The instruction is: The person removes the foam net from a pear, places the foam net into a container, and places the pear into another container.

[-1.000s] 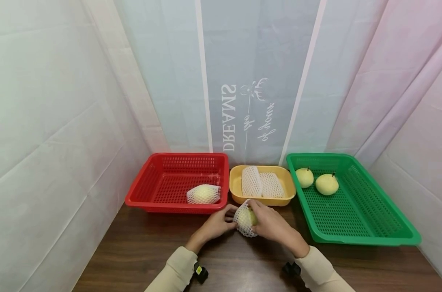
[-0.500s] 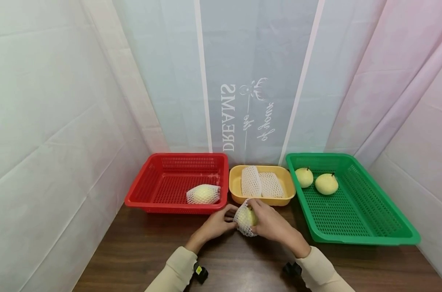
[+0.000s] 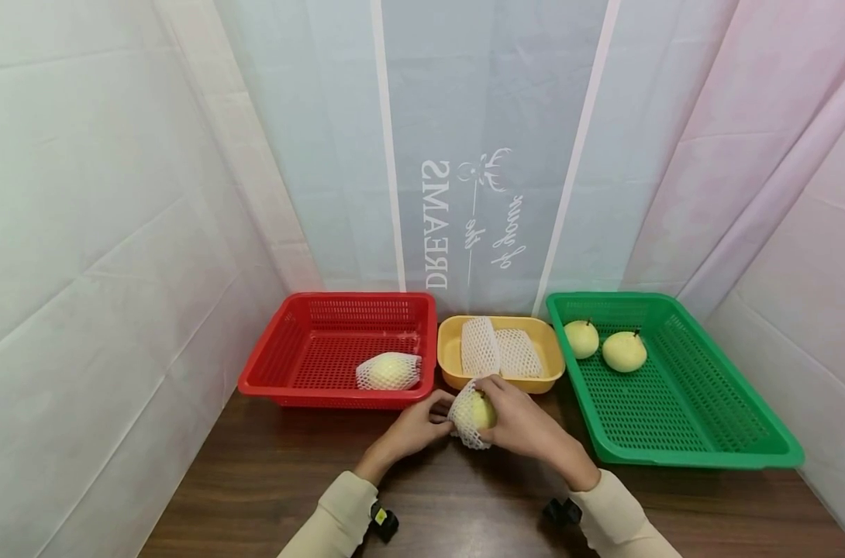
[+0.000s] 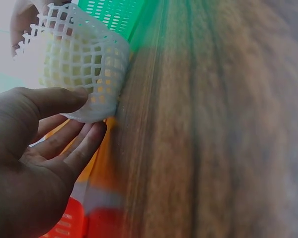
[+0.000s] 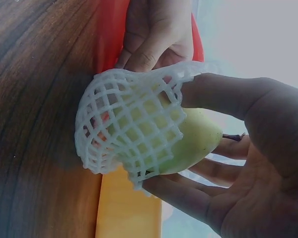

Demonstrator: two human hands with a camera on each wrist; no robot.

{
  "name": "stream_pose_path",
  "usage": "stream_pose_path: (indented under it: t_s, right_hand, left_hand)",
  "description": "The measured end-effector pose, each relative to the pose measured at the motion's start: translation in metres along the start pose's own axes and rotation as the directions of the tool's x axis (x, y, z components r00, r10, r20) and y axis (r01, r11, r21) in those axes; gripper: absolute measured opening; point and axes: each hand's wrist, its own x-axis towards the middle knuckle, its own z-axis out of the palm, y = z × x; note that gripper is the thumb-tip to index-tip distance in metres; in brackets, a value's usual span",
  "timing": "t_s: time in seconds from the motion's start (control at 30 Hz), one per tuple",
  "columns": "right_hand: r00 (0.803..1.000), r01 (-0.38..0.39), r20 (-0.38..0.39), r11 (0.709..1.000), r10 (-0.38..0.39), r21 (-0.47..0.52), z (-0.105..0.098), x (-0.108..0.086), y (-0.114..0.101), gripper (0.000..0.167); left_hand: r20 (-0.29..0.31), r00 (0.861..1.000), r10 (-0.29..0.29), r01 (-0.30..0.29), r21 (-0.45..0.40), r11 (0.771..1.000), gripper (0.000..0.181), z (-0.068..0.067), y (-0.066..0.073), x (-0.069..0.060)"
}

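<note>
A: Nearest first. State of the hands?
B: The left hand pinched one end of the white foam net between thumb and fingers. The right hand was curled round the net's rim and the pear, thumb on the near side, fingers on the far side.
A: Position of the pear?
B: Between the hands, just in front of the yellow tray, partly inside the net. Its stem was bare and pointed toward the right palm. Contact with the wooden table — could not tell.
A: Expected handling?
B: Judgement only: the pear firm, fairly weighty, slightly slippery, easily bruised by fingertips. The net looked light and springy, liable to tear if one strand took the strain.
A: Where to take hold?
B: Pear: cupped round its broad middle, clear of the stem. Net: by several rim strands at once — never one.
A: Farther out?
B: Two spare foam nets lay in the yellow tray. A netted pear lay in the red basket; two bare pears sat in the green basket. Behind hung a printed curtain.
</note>
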Motion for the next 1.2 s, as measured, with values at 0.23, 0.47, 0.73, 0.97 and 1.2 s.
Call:
stream_pose_path:
  t_s: [0.23,0.47,0.73,0.97,1.2]
  right_hand:
    - [0.999,-0.031,0.008,0.999,0.031,0.017,-0.004,-0.001,-0.002,0.067]
    - [0.999,-0.037,-0.003,0.999,0.037,0.006,-0.005,0.000,-0.002,0.068]
    - [1.000,-0.016,-0.013,1.000,0.016,0.004,-0.010,0.000,-0.002,0.066]
    - [1.000,0.006,-0.023,1.000,-0.006,-0.001,-0.013,0.001,-0.002,0.064]
    - [1.000,0.016,-0.023,1.000,-0.016,-0.003,-0.015,0.001,-0.002,0.064]
  left_hand:
    - [-0.017,1.000,0.000,0.000,0.012,1.000,0.026,0.001,0.001,0.000]
    - [-0.030,1.000,0.007,-0.006,0.010,1.000,0.021,0.001,0.003,-0.001]
    - [-0.052,0.998,0.020,-0.018,0.040,0.999,0.013,0.002,0.004,-0.002]
    - [-0.062,0.998,0.020,-0.016,0.066,0.998,0.009,0.002,0.004,-0.001]
    - [-0.063,0.998,0.015,-0.011,0.069,0.998,0.008,0.003,0.004,-0.001]
